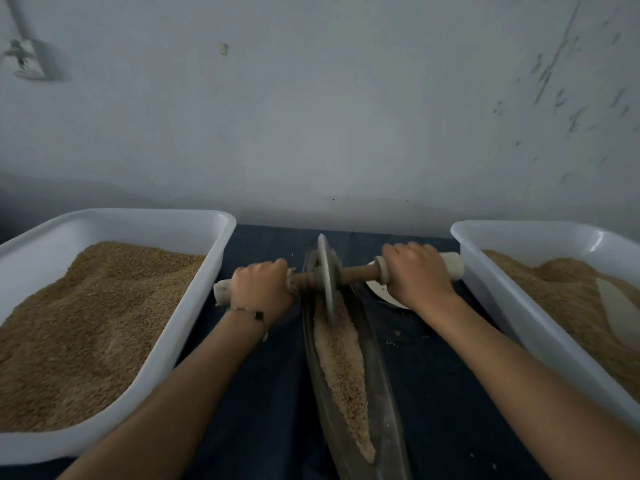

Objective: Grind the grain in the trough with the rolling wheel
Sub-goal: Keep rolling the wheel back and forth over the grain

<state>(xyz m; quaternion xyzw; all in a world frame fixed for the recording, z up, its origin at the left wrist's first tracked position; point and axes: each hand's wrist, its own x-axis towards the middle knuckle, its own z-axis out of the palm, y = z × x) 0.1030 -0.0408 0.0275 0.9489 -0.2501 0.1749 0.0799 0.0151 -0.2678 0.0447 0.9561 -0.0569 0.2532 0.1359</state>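
A long, narrow dark metal trough (386,403) runs from the near edge toward the wall on a dark cloth. Pale crushed grain (341,362) lies along its groove. A thin metal rolling wheel (325,271) stands upright in the far part of the trough, on a wooden axle (358,271) with cloth-wrapped ends. My left hand (259,289) grips the left handle. My right hand (414,273) grips the right handle. Both arms are stretched forward.
A white plastic tub (194,306) heaped with brown grain sits to the left. A second white tub (491,271) with grain and a pale scoop (620,313) sits to the right. A white dish (379,289) lies under my right hand. A grey wall stands just behind.
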